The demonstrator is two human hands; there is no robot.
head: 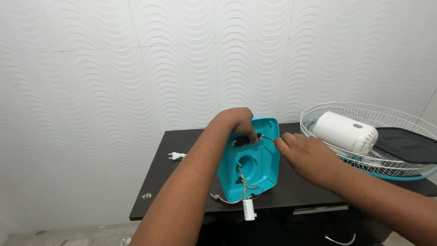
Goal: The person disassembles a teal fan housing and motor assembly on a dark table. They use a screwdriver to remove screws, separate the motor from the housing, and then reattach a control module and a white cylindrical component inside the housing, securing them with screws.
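A turquoise plastic fan base cover (259,166) stands tilted on a dark table (182,182), its hollow inside facing me. My left hand (236,123) grips its upper edge, fingers over a small black part (243,140) inside it. My right hand (298,152) holds a thin screwdriver (267,138) whose tip points at that black part. Coloured wires (248,184) run out of the cover's lower end to a white cylindrical capacitor (248,209) hanging at the table's front edge.
A white wire fan guard (400,119) lies on the right of the table, holding a white motor housing (345,132) and a dark blade (407,143). A white plug (175,156) and a small metal piece (146,196) lie at the left. A patterned white wall stands behind.
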